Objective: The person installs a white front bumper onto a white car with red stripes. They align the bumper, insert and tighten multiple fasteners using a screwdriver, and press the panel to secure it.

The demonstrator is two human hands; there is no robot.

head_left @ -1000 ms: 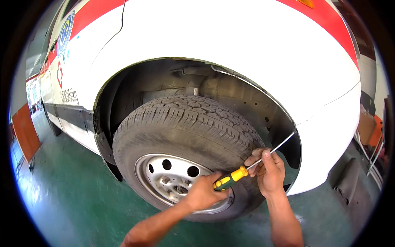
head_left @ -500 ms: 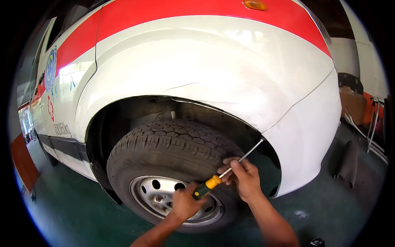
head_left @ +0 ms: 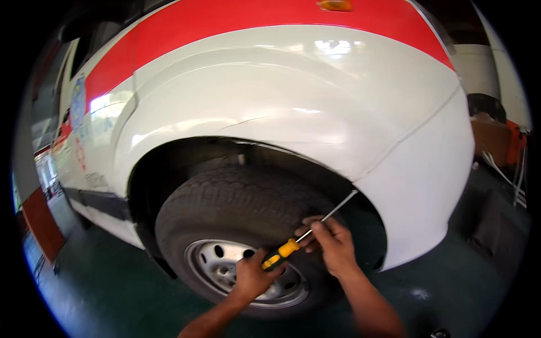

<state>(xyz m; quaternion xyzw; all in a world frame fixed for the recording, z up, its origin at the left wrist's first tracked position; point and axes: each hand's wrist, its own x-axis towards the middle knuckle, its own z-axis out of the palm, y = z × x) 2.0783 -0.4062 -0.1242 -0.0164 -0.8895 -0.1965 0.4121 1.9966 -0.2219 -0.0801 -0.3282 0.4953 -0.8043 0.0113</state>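
Note:
My left hand (head_left: 253, 276) is closed around the black and yellow handle of a screwdriver (head_left: 289, 248). Further up, the fingers of my right hand (head_left: 332, 242) pinch its thin metal shaft. The shaft slants up to the right, and its tip meets the inner edge of the wheel arch, close to the seam between the white fender (head_left: 270, 107) and the white bumper (head_left: 417, 186). Whatever the tip sits on is too small to make out. Both hands are in front of the tyre (head_left: 225, 197), and the left one partly hides the silver wheel rim (head_left: 205, 256).
The vehicle's white side has a red stripe (head_left: 236, 17) and an orange side lamp (head_left: 336, 5). A thin crack or scratch marks the fender above the arch. Brown boxes (head_left: 489, 138) and white tubing stand at the right, a reddish-brown panel (head_left: 42, 225) at the left. The floor (head_left: 112, 281) is dark green.
My view has shifted slightly, so the vehicle sits a little differently in the picture. The screwdriver handle has turned, showing more yellow. Both hands keep their hold, and the tip stays at the arch edge.

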